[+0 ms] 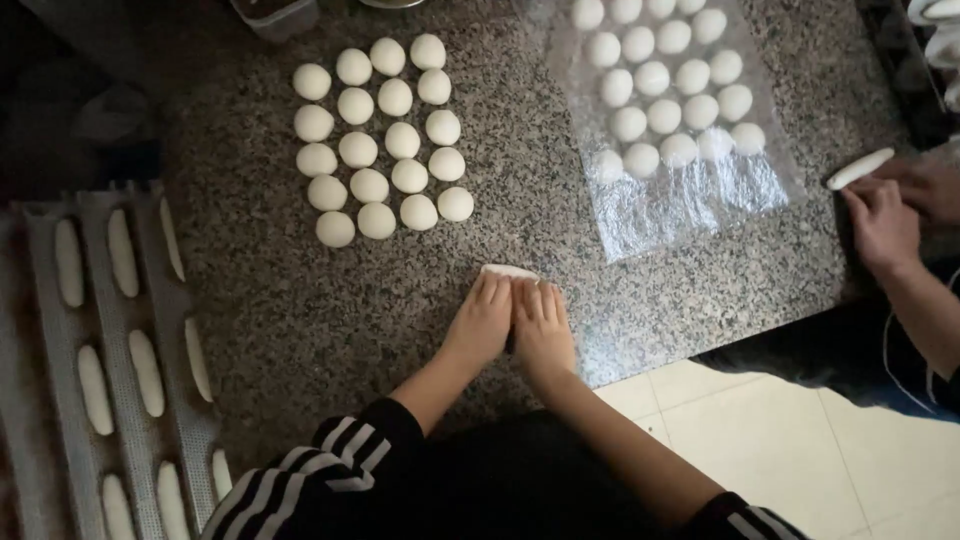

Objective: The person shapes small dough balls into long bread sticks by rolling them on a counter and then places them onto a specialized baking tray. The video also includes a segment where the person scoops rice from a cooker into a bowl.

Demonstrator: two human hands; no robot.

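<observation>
Granite counter (300, 330) carried rows of dough balls (380, 140). I held my left hand (482, 322) and right hand (541, 328) flat, side by side, fingers extended, pressing a dough piece (508, 271) under my fingertips. A co-worker's hand (882, 222) touched a rolled dough stick (859, 168).

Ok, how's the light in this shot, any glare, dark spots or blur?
Head view: even light on the granite counter and the dough balls; the plastic sheet throws white glare near its front edge; the top left corner and the sleeves fall into shadow; the left hand and right hand look slightly soft.
</observation>
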